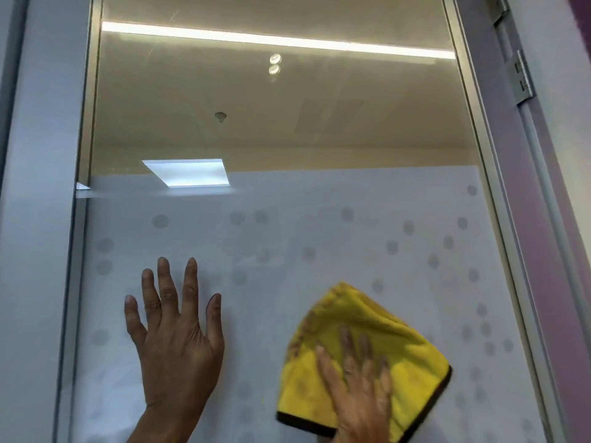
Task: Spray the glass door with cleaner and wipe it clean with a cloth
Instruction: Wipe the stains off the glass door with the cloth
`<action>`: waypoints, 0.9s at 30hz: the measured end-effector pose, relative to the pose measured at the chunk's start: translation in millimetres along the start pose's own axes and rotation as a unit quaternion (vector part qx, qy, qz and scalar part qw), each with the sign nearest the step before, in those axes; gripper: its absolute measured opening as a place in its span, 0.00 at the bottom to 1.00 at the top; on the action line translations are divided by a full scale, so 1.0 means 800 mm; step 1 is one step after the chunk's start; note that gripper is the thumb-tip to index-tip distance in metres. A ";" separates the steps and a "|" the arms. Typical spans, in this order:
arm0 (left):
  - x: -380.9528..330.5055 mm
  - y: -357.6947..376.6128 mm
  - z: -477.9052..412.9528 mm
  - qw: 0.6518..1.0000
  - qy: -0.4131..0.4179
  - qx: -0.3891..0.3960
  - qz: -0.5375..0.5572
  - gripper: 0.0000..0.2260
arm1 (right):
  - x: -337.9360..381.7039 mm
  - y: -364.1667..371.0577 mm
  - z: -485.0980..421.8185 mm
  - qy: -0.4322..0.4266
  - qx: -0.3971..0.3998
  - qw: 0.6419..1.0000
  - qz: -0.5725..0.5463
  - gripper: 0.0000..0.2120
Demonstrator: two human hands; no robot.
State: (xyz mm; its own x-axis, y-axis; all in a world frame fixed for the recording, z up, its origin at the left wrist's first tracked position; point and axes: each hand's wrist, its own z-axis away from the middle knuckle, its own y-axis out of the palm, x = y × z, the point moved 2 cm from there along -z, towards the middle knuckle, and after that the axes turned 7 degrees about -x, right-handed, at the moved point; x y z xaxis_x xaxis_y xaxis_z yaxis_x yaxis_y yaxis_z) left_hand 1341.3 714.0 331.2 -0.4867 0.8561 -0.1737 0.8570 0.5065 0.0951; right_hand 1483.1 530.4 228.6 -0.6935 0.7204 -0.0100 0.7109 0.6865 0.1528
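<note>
The glass door (287, 129) fills the view, clear in its upper half and frosted with grey dots below. My left hand (174, 334) lies flat on the frosted part at lower left, fingers spread, holding nothing. My right hand (358, 385) presses a yellow cloth (361, 314) with a dark edge flat against the frosted glass at lower right. The right hand looks blurred. No spray bottle is in view.
A metal frame (479, 155) borders the glass on both sides. A steel hinge (523, 78) sits on the purple door jamb at upper right. Ceiling lights show in the clear glass.
</note>
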 end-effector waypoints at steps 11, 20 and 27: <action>-0.001 0.000 0.000 1.000 0.001 -0.001 0.001 0.30 | -0.057 0.014 -0.159 0.290 -0.001 0.955 -0.060 0.45; -0.004 -0.001 0.001 1.000 0.012 -0.009 -0.008 0.29 | 0.017 0.031 -0.263 0.161 0.027 0.980 -0.117 0.44; -0.004 -0.002 0.001 0.999 0.004 -0.027 0.017 0.27 | 0.096 0.021 -0.217 0.008 0.062 0.982 -0.176 0.45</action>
State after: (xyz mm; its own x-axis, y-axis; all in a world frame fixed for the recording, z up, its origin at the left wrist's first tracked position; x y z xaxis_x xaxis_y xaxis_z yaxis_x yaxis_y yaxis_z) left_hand 1341.7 710.0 330.7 -0.4586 0.8738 -0.1616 0.8628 0.4814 0.1542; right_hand 1421.3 580.2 402.2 -0.9001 0.4350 -0.0252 0.4345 0.9004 0.0216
